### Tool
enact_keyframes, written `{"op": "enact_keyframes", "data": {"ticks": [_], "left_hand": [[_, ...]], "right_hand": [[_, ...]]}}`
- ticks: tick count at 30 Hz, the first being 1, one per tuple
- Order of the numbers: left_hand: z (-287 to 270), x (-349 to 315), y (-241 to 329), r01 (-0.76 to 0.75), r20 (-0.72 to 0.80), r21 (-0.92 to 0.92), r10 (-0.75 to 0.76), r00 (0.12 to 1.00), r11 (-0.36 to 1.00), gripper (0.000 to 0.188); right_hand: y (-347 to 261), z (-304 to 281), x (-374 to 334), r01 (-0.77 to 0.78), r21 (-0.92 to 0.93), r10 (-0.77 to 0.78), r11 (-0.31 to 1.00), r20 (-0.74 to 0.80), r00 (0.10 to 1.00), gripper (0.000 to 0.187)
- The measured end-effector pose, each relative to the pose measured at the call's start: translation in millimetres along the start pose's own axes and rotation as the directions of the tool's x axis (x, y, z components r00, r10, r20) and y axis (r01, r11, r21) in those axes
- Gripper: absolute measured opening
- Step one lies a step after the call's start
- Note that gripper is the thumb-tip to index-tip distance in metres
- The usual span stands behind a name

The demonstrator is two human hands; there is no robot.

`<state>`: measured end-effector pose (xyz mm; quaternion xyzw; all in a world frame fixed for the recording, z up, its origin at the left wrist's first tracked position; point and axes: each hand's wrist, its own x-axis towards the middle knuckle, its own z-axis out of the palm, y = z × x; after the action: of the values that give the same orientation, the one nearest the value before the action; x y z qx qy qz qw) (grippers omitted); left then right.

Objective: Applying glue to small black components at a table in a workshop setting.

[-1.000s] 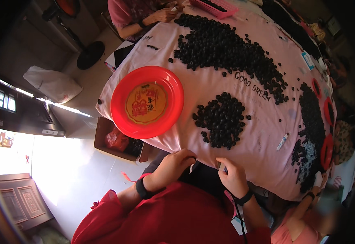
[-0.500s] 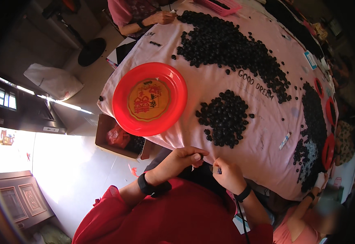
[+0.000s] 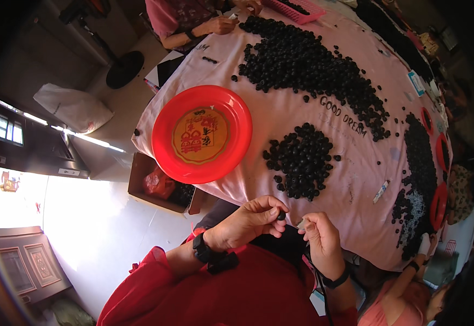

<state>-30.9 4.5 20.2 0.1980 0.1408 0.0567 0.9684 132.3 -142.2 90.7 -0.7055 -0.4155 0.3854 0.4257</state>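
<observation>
My left hand (image 3: 250, 221) pinches a small round black piece (image 3: 281, 215) between thumb and fingertips, above my lap at the table's near edge. Just to its right, my right hand (image 3: 324, 239) is closed around something small and pale (image 3: 302, 223) that I cannot make out. A narrow gap parts the two hands. Beyond them a small pile of similar black pieces (image 3: 300, 162) lies on the pink tablecloth (image 3: 237, 187). A red plate (image 3: 162, 133) with a yellow printed centre sits to the left of that pile.
A larger heap of black pieces (image 3: 302, 60) spreads across the far side. A pink basket (image 3: 302, 16) stands at the back. Co-workers' hands (image 3: 220, 25) are at the far left edge and lower right. Below the table's left edge stands a cardboard box (image 3: 139, 187).
Both my hands have shifted a little to the right. My left hand has turned, showing more of the black piece. The pale thing in my right hand now points toward it.
</observation>
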Motion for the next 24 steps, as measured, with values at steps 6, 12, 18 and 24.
{"op": "enact_keyframes", "data": {"ticks": [6,12,18,24], "left_hand": [[0,0,1,-0.028,-0.015,-0.029,0.028,1.000,0.999,0.026],[7,-4,8,0.077,-0.081,0.020,-0.075,0.994,0.997,0.032],[2,-2,7,0.026,-0.035,0.057,-0.024,0.999,0.998,0.033],[-1,0,-1,-0.028,-0.005,0.082,0.028,1.000,0.996,0.032]], "right_hand": [[-1,12,2,0.134,-0.164,-0.146,0.977,-0.067,0.987,0.013],[-1,12,2,0.132,-0.146,-0.145,0.980,-0.084,0.986,0.013],[-5,10,5,0.192,-0.180,-0.213,0.965,-0.105,0.971,0.013],[-11,8,5,0.155,-0.174,-0.179,0.972,-0.133,0.975,0.012]]}}
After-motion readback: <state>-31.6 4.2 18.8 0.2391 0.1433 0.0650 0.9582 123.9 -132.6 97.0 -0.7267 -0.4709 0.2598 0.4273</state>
